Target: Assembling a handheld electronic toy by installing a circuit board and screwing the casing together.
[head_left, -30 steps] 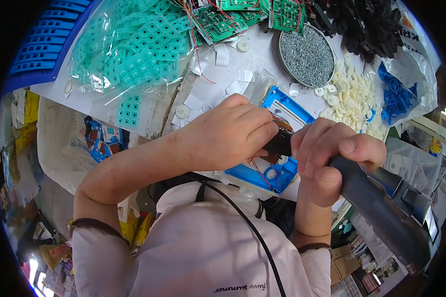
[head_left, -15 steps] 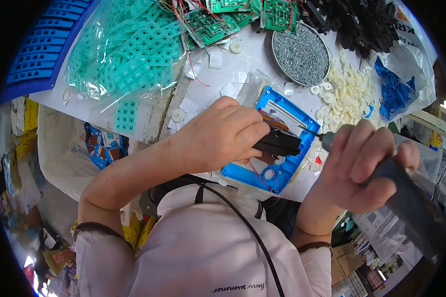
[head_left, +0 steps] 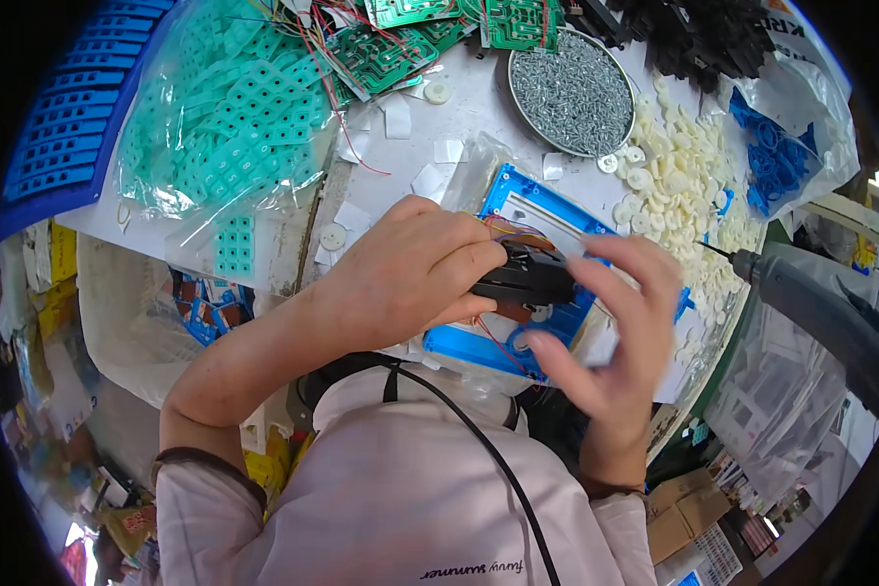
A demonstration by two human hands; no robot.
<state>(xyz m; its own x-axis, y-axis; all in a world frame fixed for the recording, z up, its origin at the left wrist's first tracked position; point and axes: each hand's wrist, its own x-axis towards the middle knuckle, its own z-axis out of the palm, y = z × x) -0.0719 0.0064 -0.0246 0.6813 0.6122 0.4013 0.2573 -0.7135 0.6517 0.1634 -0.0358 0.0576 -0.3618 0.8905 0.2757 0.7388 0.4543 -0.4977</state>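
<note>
I see my left forearm (head_left: 278,342) slanting forward and rightward from a bent elbow (head_left: 181,405). The left hand (head_left: 400,269) is back-up, its fingers (head_left: 471,256) curled in a pinch, the thumb (head_left: 467,310) underneath. My right forearm (head_left: 620,454) rises nearly straight; the right hand (head_left: 625,337) hangs apart from the left, fingers and thumb spread, slightly blurred, with nothing between them.

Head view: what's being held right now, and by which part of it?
Left hand holds the long black plastic part by its left end. Right hand is open and blurred near the other end; contact there can't be told.
</note>
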